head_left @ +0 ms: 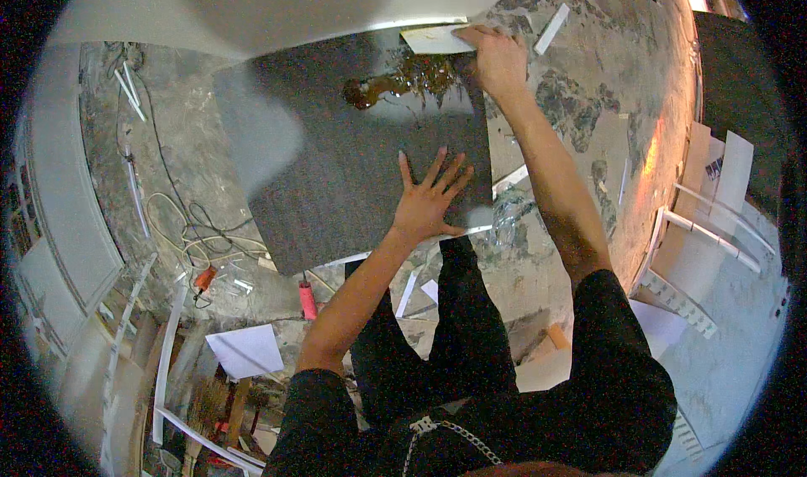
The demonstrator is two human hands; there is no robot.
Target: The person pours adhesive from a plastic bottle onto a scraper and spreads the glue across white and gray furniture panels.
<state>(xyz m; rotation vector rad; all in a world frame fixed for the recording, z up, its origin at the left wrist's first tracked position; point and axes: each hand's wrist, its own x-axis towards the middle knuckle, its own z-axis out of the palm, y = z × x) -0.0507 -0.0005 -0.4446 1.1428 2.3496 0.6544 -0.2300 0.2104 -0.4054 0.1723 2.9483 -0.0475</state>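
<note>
Dark grey, flat, rectangular panel (328, 166), located before the person's black-trousered legs (471, 326), over a stained grey floor (580, 132). Glossy amber-brown liquid (427, 78) lies on its far right part. The left hand (426, 208) rests on the near right part, fingers spread. The right hand (502, 61), at the far right corner, pinches between its fingers the right end of a cream-coloured, flat, rectangular piece (433, 40), just beyond the liquid.
</note>
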